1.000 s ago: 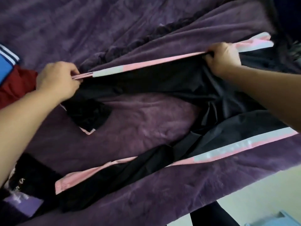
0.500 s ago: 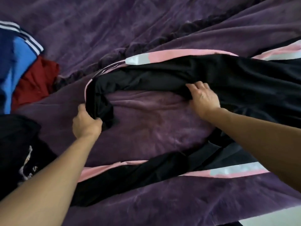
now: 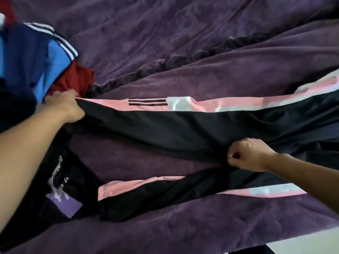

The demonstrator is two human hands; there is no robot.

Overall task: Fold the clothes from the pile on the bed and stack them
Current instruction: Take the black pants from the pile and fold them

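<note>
Gripping the cuff of the black-and-pink track pants (image 3: 183, 129) with the left hand (image 3: 64, 105), pinching the inner seam with the right hand (image 3: 249, 155), seemingly to stretch the far leg flat on the purple bed (image 3: 183, 43) before folding, beside the pile (image 3: 27, 57).

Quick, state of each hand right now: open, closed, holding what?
Left hand: closed, gripping the black track pants at one leg's end.
Right hand: closed, pinching the same pants' inner edge.

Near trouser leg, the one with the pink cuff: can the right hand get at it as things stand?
Probably yes. The near leg lies uncovered close to the right hand, but that hand is pinching the far leg and must let go first.
</note>
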